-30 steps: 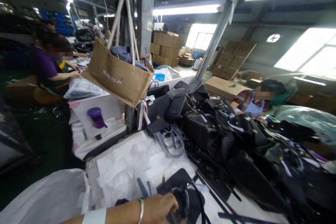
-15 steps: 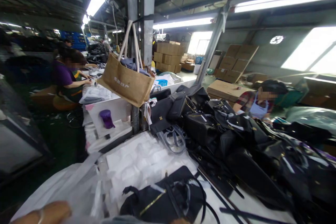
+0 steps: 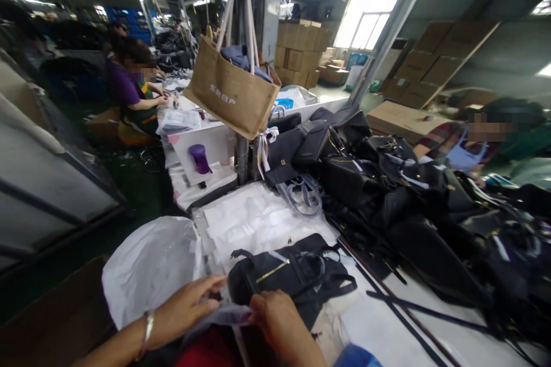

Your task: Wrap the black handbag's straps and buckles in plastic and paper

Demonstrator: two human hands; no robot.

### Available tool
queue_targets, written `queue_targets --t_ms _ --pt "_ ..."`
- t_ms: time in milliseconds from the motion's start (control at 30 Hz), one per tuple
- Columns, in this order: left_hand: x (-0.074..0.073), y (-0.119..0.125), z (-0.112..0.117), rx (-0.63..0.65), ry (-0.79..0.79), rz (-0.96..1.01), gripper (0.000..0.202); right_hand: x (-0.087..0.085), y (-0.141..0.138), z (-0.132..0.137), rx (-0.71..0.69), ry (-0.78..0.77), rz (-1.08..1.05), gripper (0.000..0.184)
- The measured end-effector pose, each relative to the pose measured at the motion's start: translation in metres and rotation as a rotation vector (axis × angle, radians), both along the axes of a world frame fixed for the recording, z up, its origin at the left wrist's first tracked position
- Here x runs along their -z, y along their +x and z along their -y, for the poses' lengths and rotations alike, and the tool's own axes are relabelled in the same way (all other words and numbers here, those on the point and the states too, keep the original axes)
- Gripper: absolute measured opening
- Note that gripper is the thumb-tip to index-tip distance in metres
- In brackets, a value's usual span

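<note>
The hanging tan tote reads "东风日产", while the left hand stretches inward with thumb and fingers parted and the right hand curls its fingers around clear plastic just before the black bag lying on the tabletop.

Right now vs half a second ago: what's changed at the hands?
Left hand came right from the lower left, up beside the black bag. Right hand, nearly out of frame then, now pinches clear plastic; left's grip is unclear. Unchanged: hanging tan tote, heap of black bags.
</note>
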State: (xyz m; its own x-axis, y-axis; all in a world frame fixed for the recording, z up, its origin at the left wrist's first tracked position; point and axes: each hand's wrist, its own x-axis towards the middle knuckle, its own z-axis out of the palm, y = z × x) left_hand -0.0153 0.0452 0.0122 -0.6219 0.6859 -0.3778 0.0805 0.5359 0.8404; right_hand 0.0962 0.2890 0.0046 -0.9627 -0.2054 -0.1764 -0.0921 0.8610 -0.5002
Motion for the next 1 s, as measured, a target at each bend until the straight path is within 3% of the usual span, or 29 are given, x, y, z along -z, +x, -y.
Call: queue_targets --t_ms 100,200,333,433,533,700,867,1000 --pt "0.015 0.017 -0.037 0.120 0.065 0.120 0.034 -0.010 -0.002 0.008 -0.018 -0.033 -0.035 0.006" --pt "0.028 0.025 -0.055 0.059 0.097 0.319 0.027 -0.018 0.003 0.009 0.035 -0.069 -0.041 0.007" --pt "0.037 0.022 -0.042 -0.064 0.094 0.412 0.028 -0.019 0.015 -0.013 0.136 -0.121 -0.011 0.026" --pt "0.039 0.019 -0.029 -0.146 0.087 0.379 0.026 -0.016 0.019 -0.036 0.160 -0.087 0.053 0.014" --pt "0.039 0.021 -0.024 -0.166 0.127 0.439 0.028 -0.017 0.016 -0.046 0.133 -0.057 0.071 0.015" --pt "0.038 0.029 -0.023 -0.118 0.162 0.454 0.044 -0.030 0.009 -0.039 0.077 -0.081 0.050 0.010" --pt "0.031 0.036 -0.033 -0.169 0.194 0.569 0.038 -0.040 -0.001 -0.018 -0.003 -0.087 0.061 0.006" --pt "0.027 0.039 -0.042 -0.202 0.261 0.618 0.038 -0.036 -0.006 -0.001 -0.054 -0.096 0.039 0.029"
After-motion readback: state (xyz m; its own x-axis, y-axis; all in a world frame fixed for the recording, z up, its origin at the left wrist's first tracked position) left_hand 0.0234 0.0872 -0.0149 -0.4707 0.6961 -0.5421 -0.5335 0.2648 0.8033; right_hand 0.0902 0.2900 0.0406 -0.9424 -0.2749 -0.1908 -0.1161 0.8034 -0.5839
